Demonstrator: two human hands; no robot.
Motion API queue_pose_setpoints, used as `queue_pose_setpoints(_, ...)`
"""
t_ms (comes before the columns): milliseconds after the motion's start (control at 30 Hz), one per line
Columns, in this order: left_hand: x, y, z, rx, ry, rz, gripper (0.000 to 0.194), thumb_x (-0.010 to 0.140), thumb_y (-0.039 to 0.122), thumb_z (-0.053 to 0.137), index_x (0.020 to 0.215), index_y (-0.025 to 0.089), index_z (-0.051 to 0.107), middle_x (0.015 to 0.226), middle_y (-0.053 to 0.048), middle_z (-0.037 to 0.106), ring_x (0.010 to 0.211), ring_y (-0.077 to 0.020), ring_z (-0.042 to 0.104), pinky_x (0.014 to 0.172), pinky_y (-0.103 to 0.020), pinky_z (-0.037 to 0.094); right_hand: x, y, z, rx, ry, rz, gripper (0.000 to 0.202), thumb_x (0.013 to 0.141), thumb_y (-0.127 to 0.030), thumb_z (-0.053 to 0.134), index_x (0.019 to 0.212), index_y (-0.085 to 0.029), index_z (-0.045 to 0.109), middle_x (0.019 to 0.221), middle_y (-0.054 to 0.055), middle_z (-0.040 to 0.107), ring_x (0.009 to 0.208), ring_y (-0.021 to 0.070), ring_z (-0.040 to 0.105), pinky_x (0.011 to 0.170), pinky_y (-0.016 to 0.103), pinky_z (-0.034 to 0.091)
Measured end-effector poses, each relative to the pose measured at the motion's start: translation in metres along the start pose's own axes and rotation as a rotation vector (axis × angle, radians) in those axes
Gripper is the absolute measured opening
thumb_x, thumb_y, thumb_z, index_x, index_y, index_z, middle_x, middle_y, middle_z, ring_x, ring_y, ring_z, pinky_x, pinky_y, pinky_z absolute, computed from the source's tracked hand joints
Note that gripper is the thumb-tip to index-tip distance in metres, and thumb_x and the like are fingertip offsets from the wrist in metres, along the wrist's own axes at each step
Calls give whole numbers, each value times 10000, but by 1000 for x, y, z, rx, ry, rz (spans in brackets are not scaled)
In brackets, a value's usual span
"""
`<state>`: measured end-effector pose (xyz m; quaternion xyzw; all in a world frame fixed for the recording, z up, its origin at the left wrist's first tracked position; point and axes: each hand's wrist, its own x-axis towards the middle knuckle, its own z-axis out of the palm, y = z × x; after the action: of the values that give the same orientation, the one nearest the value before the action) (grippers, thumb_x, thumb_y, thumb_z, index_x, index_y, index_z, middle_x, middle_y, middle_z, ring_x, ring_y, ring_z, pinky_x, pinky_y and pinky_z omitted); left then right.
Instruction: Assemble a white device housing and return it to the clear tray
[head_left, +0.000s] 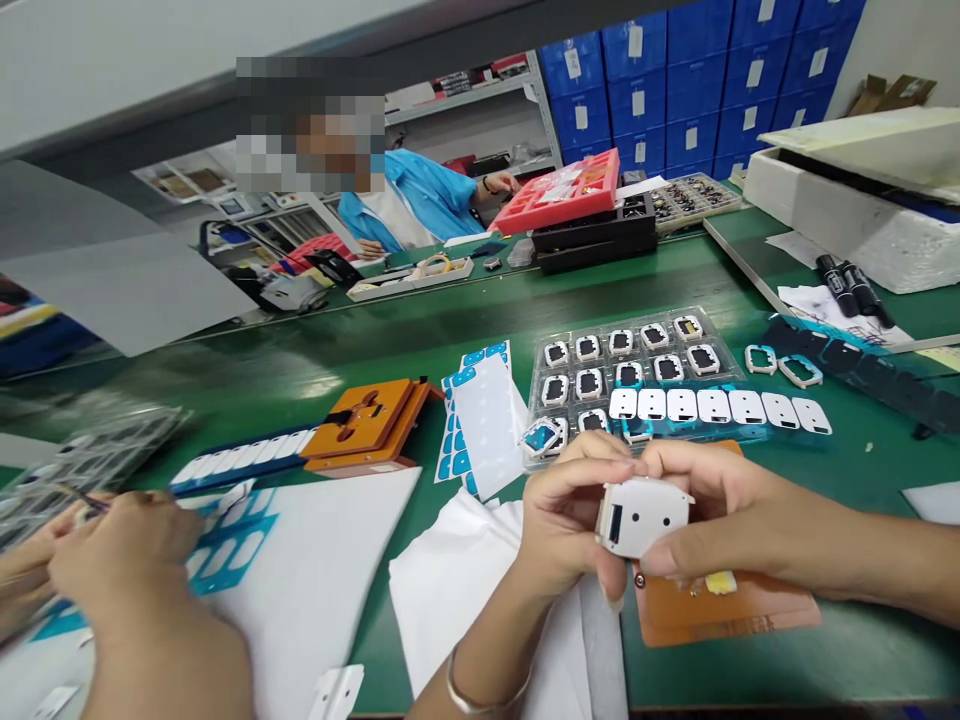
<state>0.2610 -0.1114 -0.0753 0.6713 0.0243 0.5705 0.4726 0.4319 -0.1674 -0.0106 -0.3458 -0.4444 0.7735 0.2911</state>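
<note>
- Holding one white case between both hands, over an orange plate near the front of the green bench.
- Gripping the case's left end with left hand, closed around the edge; wearing a bracelet on that wrist.
- Gripping the right side with right hand, thumb pressed on the face near the lower corner; cannot tell the finger placement behind.
- Observed on the case: two dark holes in the face, one dark slot toward the left end.
- On the orange plate: a small yellow patch, near the right thumb.
- Just beyond the hands: a clear tray with rows of white frames; overlapping its near side, a blue strip with a row of white plates.
- Right of the tray: two loose frames, then a dark strip; farther back, black markers.
- Left of the tray: blue stickers, partly covered by a white sheet.
- Farther left: an orange fixture; beside it, a co-worker's hands above a white mat, blurred, grip unclear.
- Across the bench: another co-worker in a blue shirt, with one hand at a red tray.
</note>
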Motion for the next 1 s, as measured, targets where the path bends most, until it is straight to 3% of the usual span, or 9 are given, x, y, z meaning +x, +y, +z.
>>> queue_pose_setpoints(167, -1, 7, 0, 130, -50, -52, 678, 619, 513, 859, 1251, 328, 694, 948, -40, 695, 860, -146, 604, 806, -242, 522, 3, 4, 1, -45, -1, -13, 364, 785, -385, 779, 986, -169, 566, 645, -47, 595, 584, 87, 549, 555, 201, 411)
queue_pose_setpoints(300, -3, 8, 0, 176, -77, -76, 674, 650, 480, 857, 1283, 344, 668, 1010, -39, 717, 922, -154, 608, 868, -260, 505, 7, 8, 2, -24, 2, -42, 494, 774, -528, 805, 982, -158, 553, 722, -11, 648, 600, 74, 539, 569, 198, 422)
queue_pose_setpoints(467, -5, 4, 0, 29, 17, -189, 581, 685, 481, 850, 1232, 361, 697, 1062, -29, 730, 988, -141, 599, 876, -224, 498, 6, -6, -12, -162, -45, -7, 541, 754, -529, 813, 1072, -150, 594, 849, 31, 688, 692, 110, 614, 623, 225, 476)
queue_pose_setpoints(500, -6, 5, 1, -21, 32, -214, 566, 689, 462, 859, 1223, 366, 702, 1083, -33, 730, 1013, -147, 606, 868, -222, 507, 4, -11, -17, -242, -52, -48, 489, 760, -507, 811, 1027, -144, 622, 843, 34, 687, 696, 118, 620, 622, 232, 481)
queue_pose_setpoints(567, -6, 7, 3, -108, 29, -267, 548, 709, 415, 867, 1229, 374, 698, 1118, -40, 733, 1041, -159, 631, 870, -223, 523, 0, -21, -26, -460, 70, -269, 357, 780, -458, 804, 881, -149, 657, 749, 15, 659, 640, 116, 593, 584, 236, 466)
queue_pose_setpoints(667, -7, 10, 6, -191, -9, -361, 529, 783, 382, 825, 1283, 394, 656, 1147, -29, 736, 1003, -142, 665, 877, -210, 527, -6, -29, -33, -893, 305, -826, 183, 871, -312, 750, 784, -174, 666, 670, -3, 615, 596, 105, 543, 555, 238, 430)
queue_pose_setpoints(733, -9, 10, 6, -185, -36, -407, 527, 810, 404, 799, 1310, 395, 632, 1164, -28, 728, 999, -146, 667, 900, -226, 520, -9, -30, -34, -1192, 259, -1104, 105, 939, -188, 652, 843, -175, 693, 740, 24, 632, 654, 116, 545, 593, 252, 427)
queue_pose_setpoints(833, -13, 9, 3, -85, -31, -439, 589, 771, 504, 802, 1313, 343, 639, 1189, -64, 714, 1084, -216, 636, 983, -311, 493, -10, -26, -30, -1476, 149, -1226, 166, 971, -136, 560, 938, -171, 718, 804, 51, 632, 694, 142, 511, 619, 288, 401)
queue_pose_setpoints(1000, -14, 9, 0, -23, -38, -436, 627, 765, 588, 765, 1319, 324, 639, 1207, -81, 700, 1083, -238, 610, 969, -327, 480, -11, -21, -23, -1503, 178, -1193, 169, 986, -166, 555, 974, -152, 723, 833, 62, 642, 739, 157, 546, 638, 298, 429)
